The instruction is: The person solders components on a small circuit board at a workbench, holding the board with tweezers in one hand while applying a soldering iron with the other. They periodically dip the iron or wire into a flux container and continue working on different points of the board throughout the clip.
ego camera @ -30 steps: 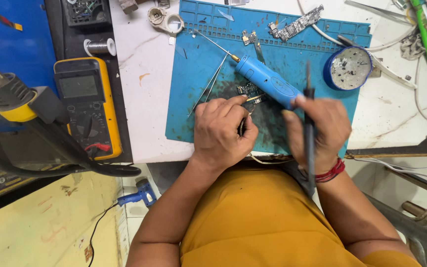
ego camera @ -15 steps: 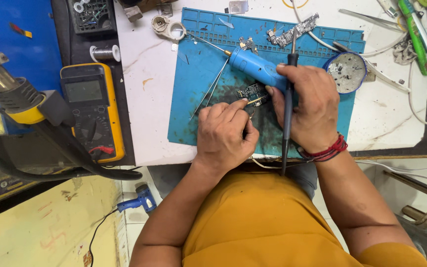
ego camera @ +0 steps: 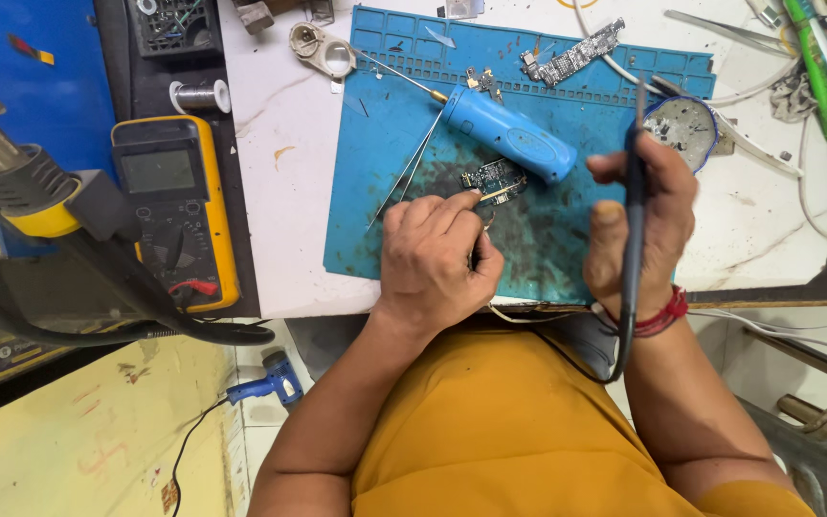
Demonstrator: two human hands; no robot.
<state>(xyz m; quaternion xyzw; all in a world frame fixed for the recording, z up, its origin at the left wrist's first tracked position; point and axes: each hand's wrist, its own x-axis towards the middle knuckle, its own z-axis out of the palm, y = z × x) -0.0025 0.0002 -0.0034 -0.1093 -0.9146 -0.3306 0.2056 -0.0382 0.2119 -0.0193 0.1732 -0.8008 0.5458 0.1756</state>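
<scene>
Circuit board (ego camera: pixel 496 178) — a small green piece — lies near the middle of the blue work mat (ego camera: pixel 375 163), just below the blue cylindrical tool (ego camera: pixel 509 134) lying on the mat. Left hand (ego camera: pixel 435 257) is curled, its forefinger tip pressing the board's edge. Right hand (ego camera: pixel 645 225) is closed around a thin dark soldering iron (ego camera: pixel 636 191), held upright — clear of the board. Yellow multimeter (ego camera: pixel 172 206) sits well left of the mat.

White worktop (ego camera: pixel 289 191) (scuffed), yellow floor (ego camera: pixel 69 440)
</scene>
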